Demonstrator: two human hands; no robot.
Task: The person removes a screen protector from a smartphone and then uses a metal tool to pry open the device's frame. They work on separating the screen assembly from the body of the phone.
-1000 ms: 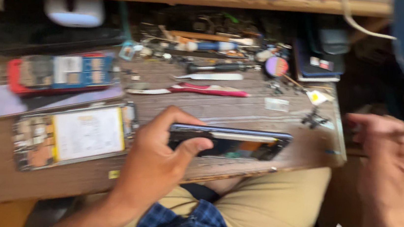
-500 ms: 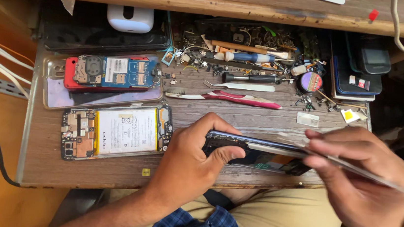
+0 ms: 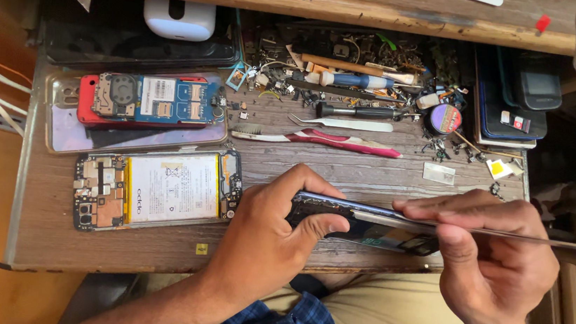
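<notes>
The left hand (image 3: 263, 240) grips the dark phone (image 3: 366, 222) on edge above the bench (image 3: 152, 254); the right hand (image 3: 496, 263), newly arrived, pinches a thin metal blade (image 3: 541, 241) at its seam (prying underway). Beyond lies an opened phone (image 3: 155, 188).

Bare wood (image 3: 371, 173) between toothbrush (image 3: 318, 140) and phone (image 3: 366, 222) gives passage.

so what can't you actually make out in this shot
- Head view: the dark phone is partly covered by the left hand and right hand.
- The thin metal tool runs off the right edge; its tip is hidden under the right fingers.
- The small parts at the back are too small to tell.
</notes>
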